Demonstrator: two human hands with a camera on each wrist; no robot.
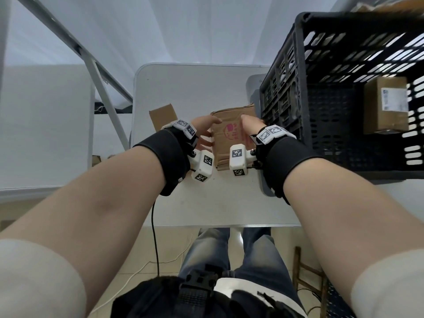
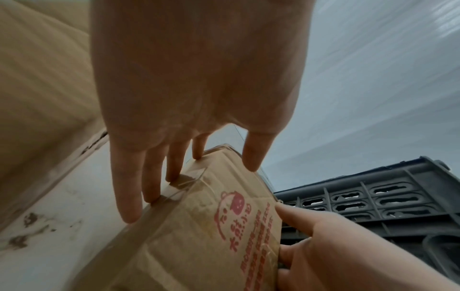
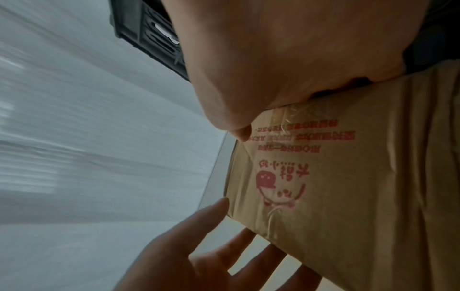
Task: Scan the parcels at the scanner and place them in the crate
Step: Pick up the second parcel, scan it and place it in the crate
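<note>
Hands flank a cardboard parcel printed in red, which rests on the white table. The left hand lays spread, straight fingers along its near-left edge; the right hand curls thumb and fingers round the opposite edge. This looks like the pick-up step, before any scan. No scanner is clearly identifiable in these views. The black crate stands just right of the right hand, one parcel inside. Next the left fingers must close, then both lift together.
</note>
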